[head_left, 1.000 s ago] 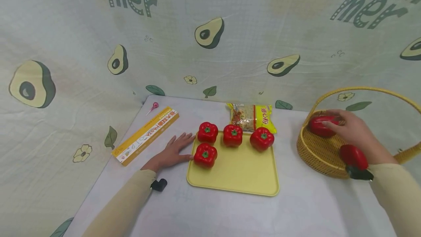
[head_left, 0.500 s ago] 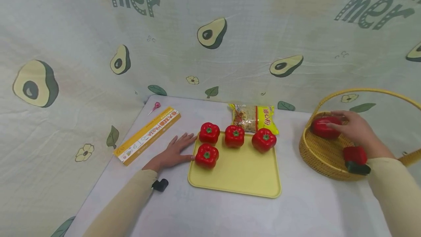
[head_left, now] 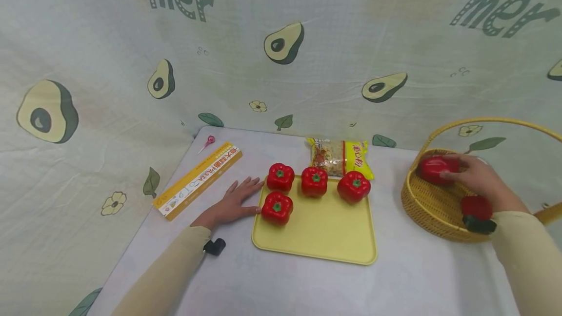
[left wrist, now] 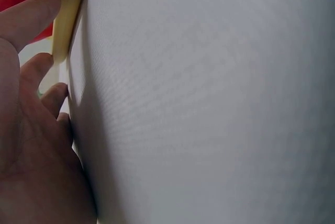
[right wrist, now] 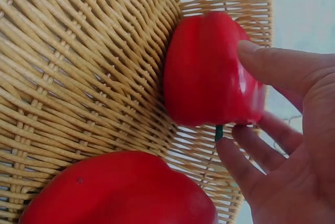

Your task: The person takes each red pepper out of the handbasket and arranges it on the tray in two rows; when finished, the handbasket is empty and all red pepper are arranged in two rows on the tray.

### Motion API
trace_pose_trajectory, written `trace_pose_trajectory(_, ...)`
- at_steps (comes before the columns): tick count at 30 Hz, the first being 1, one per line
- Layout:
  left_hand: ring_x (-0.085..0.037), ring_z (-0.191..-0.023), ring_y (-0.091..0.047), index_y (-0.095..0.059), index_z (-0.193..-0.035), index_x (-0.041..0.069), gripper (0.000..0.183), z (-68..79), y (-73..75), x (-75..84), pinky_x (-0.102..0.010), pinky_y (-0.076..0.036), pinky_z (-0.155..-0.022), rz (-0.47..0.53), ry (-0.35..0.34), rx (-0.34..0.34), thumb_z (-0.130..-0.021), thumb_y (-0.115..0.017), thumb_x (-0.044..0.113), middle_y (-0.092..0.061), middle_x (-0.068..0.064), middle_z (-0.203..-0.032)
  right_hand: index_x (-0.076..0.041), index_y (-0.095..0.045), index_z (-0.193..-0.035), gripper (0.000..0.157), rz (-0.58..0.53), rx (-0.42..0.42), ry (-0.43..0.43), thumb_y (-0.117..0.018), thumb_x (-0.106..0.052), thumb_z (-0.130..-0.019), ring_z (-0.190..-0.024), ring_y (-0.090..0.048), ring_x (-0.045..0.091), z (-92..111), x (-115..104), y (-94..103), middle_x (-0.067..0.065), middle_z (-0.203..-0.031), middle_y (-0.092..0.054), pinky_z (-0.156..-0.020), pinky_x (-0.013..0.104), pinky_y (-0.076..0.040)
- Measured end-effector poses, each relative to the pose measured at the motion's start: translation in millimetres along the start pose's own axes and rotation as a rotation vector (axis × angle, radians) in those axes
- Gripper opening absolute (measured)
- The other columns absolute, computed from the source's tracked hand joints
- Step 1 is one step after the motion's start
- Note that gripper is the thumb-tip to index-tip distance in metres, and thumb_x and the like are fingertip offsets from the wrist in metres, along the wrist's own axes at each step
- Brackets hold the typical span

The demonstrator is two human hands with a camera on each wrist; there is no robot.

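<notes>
In the head view my left hand lies flat with spread fingers on the table, thumb at the left edge of a yellow tray. Several red bell peppers stand on the tray, among them a front-left pepper close to my thumb. At right, my right hand reaches into a wicker basket. The right wrist view shows my thumb against a red bell pepper lying in the basket, with loosely spread fingers near its green stem. A second bell pepper lies beside it.
A bag of pasta lies behind the tray. On the left are a long pasta box and a pink lollipop. The tall basket handle arches over my right hand. A printed cloth hangs behind the table.
My right hand has drawn slightly rightward off the basket's far pepper, showing more of it. The view has shifted a little. My left hand stays in place beside the tray.
</notes>
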State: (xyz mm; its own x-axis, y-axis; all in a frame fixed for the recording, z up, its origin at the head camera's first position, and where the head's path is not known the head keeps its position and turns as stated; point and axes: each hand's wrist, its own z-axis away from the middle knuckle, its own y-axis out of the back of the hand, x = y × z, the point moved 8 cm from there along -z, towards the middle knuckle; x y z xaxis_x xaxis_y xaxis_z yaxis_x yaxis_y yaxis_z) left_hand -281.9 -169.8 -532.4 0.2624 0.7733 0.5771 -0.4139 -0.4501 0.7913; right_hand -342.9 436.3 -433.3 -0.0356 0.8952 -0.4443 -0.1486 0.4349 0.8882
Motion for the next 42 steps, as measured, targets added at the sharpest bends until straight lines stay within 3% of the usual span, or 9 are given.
trace_pose_trajectory(6, -0.025, -0.158, -0.002, -0.028, -0.162, 0.032, 0.085, -0.1, 0.7, 1.5, -0.053, 0.006, -0.124, 0.015, -0.021, 0.016, -0.091, -0.07, 0.052, -0.02, 0.003, -0.169, 0.011, -0.039, -0.146, 0.07, -0.006, 0.0, 0.035, -0.073, -0.023, -0.095, -0.117, -0.046, 0.061, -2, -1, -1.7, 0.045, -0.13, -0.047, -0.094, 0.074, -0.037)
trace_pose_trajectory(12, -0.024, -0.158, -0.001, -0.026, -0.162, 0.033, 0.085, -0.8, 0.1, 0.4, -0.052, 0.006, -0.125, 0.006, -0.019, 0.01, -0.091, -0.069, 0.053, -0.019, 0.004, -0.17, 0.013, -0.034, -0.146, 0.072, -0.006, -0.023, 0.031, -0.073, -0.007, -0.09, -0.118, -0.042, 0.064, -2, 0, -4.2, 0.048, -0.13, -0.043, -0.095, 0.076, -0.034)
trace_pose_trajectory(19, -0.024, -0.158, -0.001, -0.026, -0.162, 0.032, 0.085, -0.5, 0.6, 1.1, -0.052, 0.006, -0.124, 0.007, -0.023, 0.008, -0.092, -0.068, 0.054, -0.019, 0.003, -0.17, 0.017, -0.04, -0.138, 0.065, 0.003, 0.028, 0.116, -0.075, 0.002, -0.085, -0.109, -0.052, 0.063, -3, -7, -1.1, 0.048, -0.119, -0.052, -0.09, 0.072, -0.04)
trace_pose_trajectory(26, -0.025, -0.158, -0.002, -0.027, -0.162, 0.031, 0.084, 1.5, 1.7, 3.2, -0.053, 0.006, -0.124, 0.014, -0.028, 0.014, -0.092, -0.069, 0.052, -0.02, 0.002, -0.17, 0.013, -0.044, -0.137, 0.065, 0.036, 0.031, 0.118, -0.078, -0.01, -0.087, -0.109, -0.049, 0.059, -1, -9, 0.8, 0.044, -0.12, -0.049, -0.089, 0.07, -0.04)
trace_pose_trajectory(35, -0.026, -0.157, -0.003, -0.027, -0.162, 0.031, 0.085, 0.7, 0.7, 1.7, -0.054, 0.005, -0.124, 0.007, -0.033, 0.022, -0.092, -0.069, 0.053, -0.02, 0.001, -0.17, 0.007, -0.038, -0.145, 0.077, 0.089, -0.045, 0.023, -0.073, -0.039, -0.094, -0.114, -0.04, 0.063, -1, -5, -3.4, 0.045, -0.135, -0.025, -0.094, 0.08, -0.035)
trace_pose_trajectory(42, -0.023, -0.158, -0.001, -0.026, -0.162, 0.034, 0.085, 0.5, 0.4, 0.0, -0.052, 0.006, -0.125, 0.004, -0.022, 0.015, -0.091, -0.069, 0.054, -0.019, 0.004, -0.17, 0.007, -0.037, -0.146, 0.079, 0.103, -0.062, 0.011, -0.069, -0.044, -0.095, -0.113, -0.041, 0.062, -1, -8, -3.9, 0.045, -0.133, -0.026, -0.094, 0.079, -0.036)
